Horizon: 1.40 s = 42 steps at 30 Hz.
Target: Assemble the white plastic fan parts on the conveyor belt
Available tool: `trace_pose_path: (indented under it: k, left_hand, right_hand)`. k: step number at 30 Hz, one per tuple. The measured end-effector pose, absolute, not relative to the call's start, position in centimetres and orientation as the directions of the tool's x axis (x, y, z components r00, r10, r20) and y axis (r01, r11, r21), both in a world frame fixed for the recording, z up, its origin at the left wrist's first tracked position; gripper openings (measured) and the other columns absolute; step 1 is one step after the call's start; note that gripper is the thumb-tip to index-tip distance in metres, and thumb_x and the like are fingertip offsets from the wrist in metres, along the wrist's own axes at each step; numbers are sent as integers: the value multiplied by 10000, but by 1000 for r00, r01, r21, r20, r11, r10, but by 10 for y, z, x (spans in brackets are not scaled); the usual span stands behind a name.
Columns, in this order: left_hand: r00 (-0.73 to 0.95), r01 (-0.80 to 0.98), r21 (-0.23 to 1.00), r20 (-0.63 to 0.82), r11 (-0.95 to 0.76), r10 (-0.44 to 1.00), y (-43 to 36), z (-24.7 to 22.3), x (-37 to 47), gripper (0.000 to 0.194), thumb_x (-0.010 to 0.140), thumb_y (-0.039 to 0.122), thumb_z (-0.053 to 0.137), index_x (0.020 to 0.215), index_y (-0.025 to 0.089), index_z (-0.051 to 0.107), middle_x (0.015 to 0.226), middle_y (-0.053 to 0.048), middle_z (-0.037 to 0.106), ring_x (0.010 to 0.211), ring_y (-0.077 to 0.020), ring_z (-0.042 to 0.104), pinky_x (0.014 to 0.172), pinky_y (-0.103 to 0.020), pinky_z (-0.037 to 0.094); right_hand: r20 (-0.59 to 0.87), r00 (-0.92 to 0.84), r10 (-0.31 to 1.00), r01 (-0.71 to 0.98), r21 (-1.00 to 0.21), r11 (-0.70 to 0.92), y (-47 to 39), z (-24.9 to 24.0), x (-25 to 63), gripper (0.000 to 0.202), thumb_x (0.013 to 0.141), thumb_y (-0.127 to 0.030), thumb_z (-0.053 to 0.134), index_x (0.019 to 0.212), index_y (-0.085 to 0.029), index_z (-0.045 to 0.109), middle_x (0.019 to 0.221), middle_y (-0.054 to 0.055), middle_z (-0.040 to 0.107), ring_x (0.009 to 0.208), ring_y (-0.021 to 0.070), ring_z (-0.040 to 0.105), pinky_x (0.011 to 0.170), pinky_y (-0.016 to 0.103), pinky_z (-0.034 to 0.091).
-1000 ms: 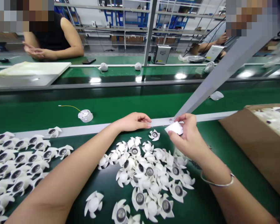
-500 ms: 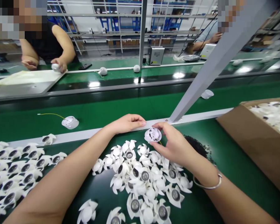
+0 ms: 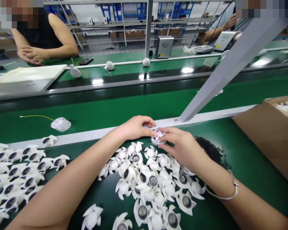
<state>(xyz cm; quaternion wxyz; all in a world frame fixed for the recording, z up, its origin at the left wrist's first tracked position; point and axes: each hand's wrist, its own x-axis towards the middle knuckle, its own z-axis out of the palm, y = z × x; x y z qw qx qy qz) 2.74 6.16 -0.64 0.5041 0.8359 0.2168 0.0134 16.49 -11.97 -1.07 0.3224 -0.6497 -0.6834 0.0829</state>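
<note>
Between my hands, at the inner edge of the green worktop, is a round white fan housing (image 3: 157, 138) with open spokes. My right hand (image 3: 182, 143) grips its right side, with a bit of yellow wire under the fingers. The thumb of my left hand (image 3: 138, 128) presses on the housing from the left, its other fingers curled above. Just below lies a loose heap of white fan blades (image 3: 156, 191), some showing dark round hubs. More white blades (image 3: 13, 172) stand in rows at the left.
A cardboard box (image 3: 266, 134) of white parts stands at the right, beside small black pieces (image 3: 212, 150). A slanted metal post (image 3: 213, 80) rises behind my right hand. Another housing (image 3: 61, 124) with a yellow wire lies on the belt. Two people are across the line.
My left hand has moved right and now touches the housing. The view has shifted slightly. Across the line, a person has let go of a white object and clasped both hands.
</note>
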Motion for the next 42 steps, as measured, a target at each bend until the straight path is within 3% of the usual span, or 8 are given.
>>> trace_pose_path:
  k: [10, 13, 16, 20, 26, 32, 35, 42]
  left_hand:
    - [940, 321, 749, -176, -579, 294, 61, 10, 16, 467, 688, 594, 763, 971, 225, 723, 1064, -24, 677, 994, -197, 611, 846, -269, 438]
    - [926, 366, 711, -216, -600, 309, 60, 25, 10, 438, 726, 585, 735, 976, 226, 709, 1008, -12, 696, 921, -188, 626, 775, -258, 435]
    - [933, 342, 623, -133, -704, 336, 53, 38, 9, 345, 778, 531, 706, 953, 233, 704, 980, -5, 692, 894, -186, 616, 745, -264, 420]
    - [972, 219, 624, -68, -750, 227, 37, 44, 12, 293, 807, 473, 702, 988, 243, 702, 1046, -7, 677, 961, -186, 612, 786, -265, 440]
    - [997, 49, 638, 20, -769, 80, 19, 36, 17, 296, 918, 389, 609, 1170, 240, 655, 1190, -33, 658, 1090, -193, 595, 931, -296, 444]
    - [979, -167, 642, 20, -748, -201, -6, 36, 19, 287, 983, 347, 528, 1237, 279, 641, 1323, -15, 617, 1230, -198, 540, 1054, -307, 384]
    - [979, -158, 648, 4, -745, -204, -13, 35, 18, 375, 939, 431, 592, 1282, 278, 611, 1421, -34, 546, 1282, -227, 517, 1055, -326, 402]
    - [996, -69, 544, -6, -836, -86, -6, 26, 18, 734, 895, 638, 546, 1517, 303, 348, 1634, -25, 263, 1475, -258, 299, 1185, -391, 289]
  right_hand:
    - [291, -135, 947, 805, -524, 276, -117, -7, 187, 76, 852, -185, 696, 910, -233, 707, 1190, 77, 634, 1053, 228, 651, 901, 378, 558]
    - [400, 35, 916, 907, -398, 139, -115, -6, 199, 317, 911, -194, 606, 1223, -229, 649, 1366, 150, 523, 1214, 298, 560, 1015, 499, 492]
    - [470, 209, 857, 927, -375, -20, -122, 6, 215, 401, 935, -263, 580, 1325, -167, 579, 1267, 175, 579, 1143, 303, 588, 959, 488, 518]
    - [214, 197, 957, 918, -382, -104, -161, 25, 225, 219, 914, -326, 630, 1078, -202, 706, 969, 70, 692, 849, 228, 654, 754, 371, 552]
    - [-37, 165, 986, 880, -445, -164, -212, 7, 195, 262, 883, -285, 680, 1138, -226, 689, 884, 37, 666, 688, 169, 618, 584, 283, 503]
    - [-25, 235, 972, 841, -497, -216, -209, 0, 178, 90, 859, -243, 705, 902, -213, 632, 762, -3, 600, 619, 153, 563, 544, 278, 443]
    - [-3, 251, 968, 842, -493, -220, -200, 2, 179, 113, 873, -208, 670, 808, -210, 577, 677, -25, 566, 591, 150, 550, 533, 277, 428]
    - [325, 29, 945, 918, -382, 103, -190, 4, 189, 186, 914, -97, 506, 974, -184, 660, 1100, 94, 656, 987, 218, 641, 837, 345, 527]
